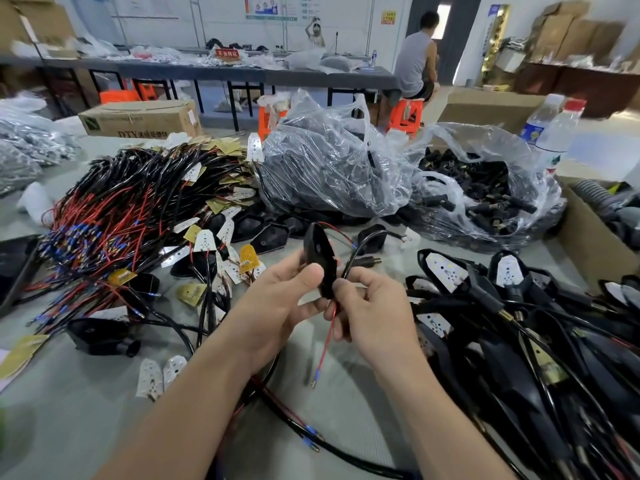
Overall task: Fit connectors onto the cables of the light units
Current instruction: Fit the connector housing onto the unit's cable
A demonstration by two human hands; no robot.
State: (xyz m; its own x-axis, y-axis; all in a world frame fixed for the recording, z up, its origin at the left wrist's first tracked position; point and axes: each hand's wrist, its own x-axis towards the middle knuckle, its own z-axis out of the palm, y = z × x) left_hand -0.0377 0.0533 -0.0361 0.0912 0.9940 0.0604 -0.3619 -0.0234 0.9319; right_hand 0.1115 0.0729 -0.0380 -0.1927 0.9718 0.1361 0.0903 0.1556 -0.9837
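Hands curled: left hand round black light unit, right hand seemingly pinched on red wire.

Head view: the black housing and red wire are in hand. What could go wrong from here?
The red wire hangs loose below the right hand; its terminal could snag the loose cables beneath. The left hand holds the black housing only by its lower end, so it may slip.
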